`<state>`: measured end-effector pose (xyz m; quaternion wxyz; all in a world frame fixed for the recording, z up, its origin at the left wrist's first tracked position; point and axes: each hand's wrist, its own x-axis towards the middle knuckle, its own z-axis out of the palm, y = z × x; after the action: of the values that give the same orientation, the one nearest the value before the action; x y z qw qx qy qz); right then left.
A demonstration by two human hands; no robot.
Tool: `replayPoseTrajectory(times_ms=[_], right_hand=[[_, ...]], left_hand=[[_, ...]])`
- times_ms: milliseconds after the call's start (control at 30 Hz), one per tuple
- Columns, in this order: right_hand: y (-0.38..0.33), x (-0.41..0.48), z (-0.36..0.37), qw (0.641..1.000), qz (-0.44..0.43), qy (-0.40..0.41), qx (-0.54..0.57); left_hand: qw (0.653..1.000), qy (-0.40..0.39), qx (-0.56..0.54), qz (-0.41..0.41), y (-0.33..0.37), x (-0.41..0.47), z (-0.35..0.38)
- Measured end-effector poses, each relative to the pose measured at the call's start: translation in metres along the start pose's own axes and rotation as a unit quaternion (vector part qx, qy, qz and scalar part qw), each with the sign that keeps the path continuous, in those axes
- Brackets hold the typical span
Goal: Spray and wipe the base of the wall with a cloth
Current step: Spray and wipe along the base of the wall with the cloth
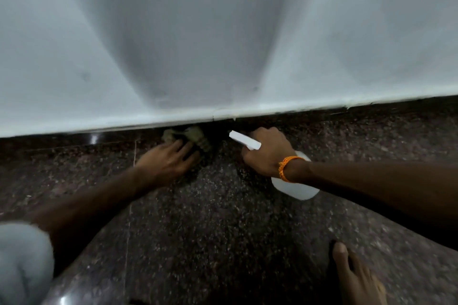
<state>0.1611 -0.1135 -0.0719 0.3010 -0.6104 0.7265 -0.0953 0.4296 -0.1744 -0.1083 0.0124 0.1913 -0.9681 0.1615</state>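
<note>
Soft cloth [188, 136] bunched against wall base [371, 112]; left hand [168, 160] fingers spread, pressing it. Further right along base, right hand [267, 153] fingers wrap spray bottle [295, 189] neck; judged light.

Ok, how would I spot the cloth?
Find the big white wall and follow it down to the dark speckled floor. The cloth is bunched there under the left hand. It is the only crumpled olive-green thing; the spray bottle beside it is white.
</note>
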Motion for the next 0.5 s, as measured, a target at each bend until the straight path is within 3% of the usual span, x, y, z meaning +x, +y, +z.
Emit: replayPoseTrajectory(times_ms=[100, 267, 400, 500], right_hand=[[0.014, -0.004, -0.003, 1.0, 0.008, -0.003, -0.001], [0.021, -0.005, -0.018, 1.0, 0.02, -0.007, -0.014], [0.026, -0.008, -0.027, 1.0, 0.001, 0.007, -0.027], [0.028, -0.01, -0.038, 1.0, 0.015, 0.013, 0.003]], left_hand=[[0.99, 0.002, 0.087, 0.109, -0.022, 0.03, 0.0], [0.974, -0.028, 0.089, 0.206, -0.012, 0.077, 0.007], [0.955, 0.012, 0.104, 0.278, -0.041, 0.058, 0.027], [0.928, -0.07, 0.234, 0.281, -0.064, 0.016, 0.026]])
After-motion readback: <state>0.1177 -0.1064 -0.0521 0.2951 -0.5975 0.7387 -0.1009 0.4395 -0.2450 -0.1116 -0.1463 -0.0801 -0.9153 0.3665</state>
